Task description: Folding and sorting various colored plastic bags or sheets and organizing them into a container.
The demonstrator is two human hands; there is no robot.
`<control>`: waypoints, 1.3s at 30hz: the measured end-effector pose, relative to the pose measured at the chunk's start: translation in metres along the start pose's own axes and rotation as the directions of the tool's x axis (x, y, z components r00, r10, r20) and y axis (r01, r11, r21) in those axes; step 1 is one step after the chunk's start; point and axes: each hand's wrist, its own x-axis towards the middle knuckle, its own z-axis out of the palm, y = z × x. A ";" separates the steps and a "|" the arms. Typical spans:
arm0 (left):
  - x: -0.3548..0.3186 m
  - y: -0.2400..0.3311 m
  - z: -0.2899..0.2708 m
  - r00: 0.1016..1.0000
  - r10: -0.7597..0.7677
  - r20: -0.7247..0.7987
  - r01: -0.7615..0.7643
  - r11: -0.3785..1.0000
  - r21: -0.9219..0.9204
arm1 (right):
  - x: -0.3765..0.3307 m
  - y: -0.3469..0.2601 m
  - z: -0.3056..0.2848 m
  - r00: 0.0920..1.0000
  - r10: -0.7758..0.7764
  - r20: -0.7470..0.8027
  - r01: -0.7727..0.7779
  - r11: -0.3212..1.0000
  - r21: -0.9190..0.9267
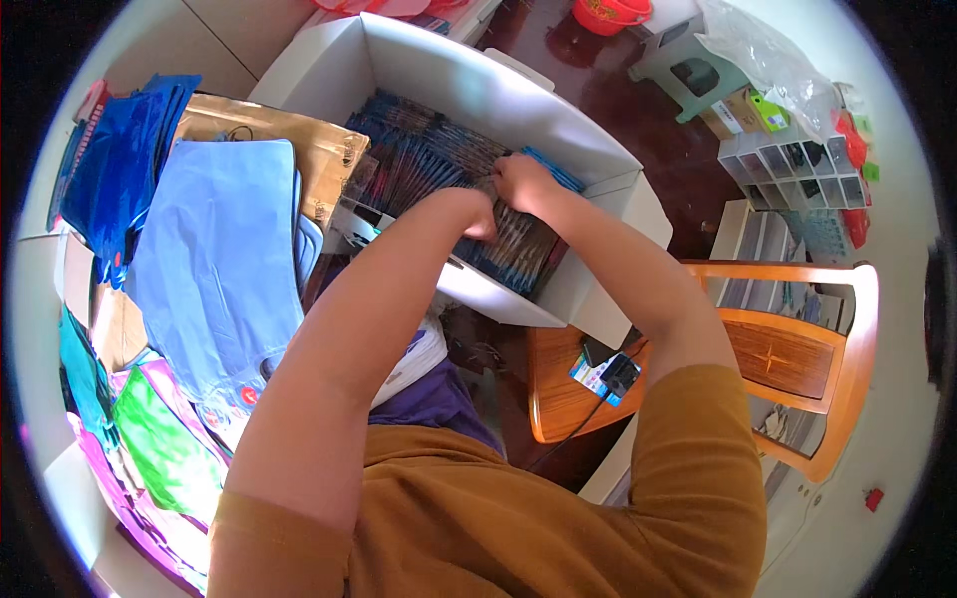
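Note:
A large white box [459, 65] stands in front of me, its inside packed with rows of thin, flat, dark-blue packets [409, 164] set on edge. Both my hands are down in it over the packets. My right hand [523, 185] is closed in a fist-like curl at the top of a row, near the far right part of the box. My left hand [477, 213] bends inward beside it, fingers curled toward the packets. Whatever either hand grips is hidden under the fingers.
Left of the box, light-blue bags [219, 249] lie over a cardboard box [264, 125], with dark-blue bags [135, 159] beside them. A wooden chair [778, 349] stands on the right, holding a black device with a cable [620, 374]. Farther right are a drawer unit [793, 169] and grey-green stool [688, 75].

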 end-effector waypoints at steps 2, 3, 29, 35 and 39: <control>0.000 0.004 -0.003 0.997 -0.074 -0.029 0.076 0.996 0.038 | 0.008 -0.005 -0.003 0.997 -0.005 0.075 0.004 1.000 0.011; -0.012 0.011 -0.005 0.978 -0.081 -0.193 0.090 0.995 0.038 | 0.012 -0.002 -0.007 0.994 0.004 0.107 -0.005 1.000 0.016; -0.412 -0.093 0.415 0.515 -0.734 -0.442 0.214 0.610 -0.763 | -0.180 -0.223 -0.100 0.744 -0.575 0.340 0.455 0.809 0.373; -0.432 -0.113 0.568 0.476 -0.841 -0.257 0.398 0.467 -0.790 | -0.161 -0.282 0.097 0.504 -0.766 0.400 0.771 0.607 0.190; -0.439 -0.066 0.591 0.347 -0.898 -0.271 0.231 0.362 -0.903 | -0.176 -0.291 0.101 0.497 -0.751 0.434 0.770 0.612 0.178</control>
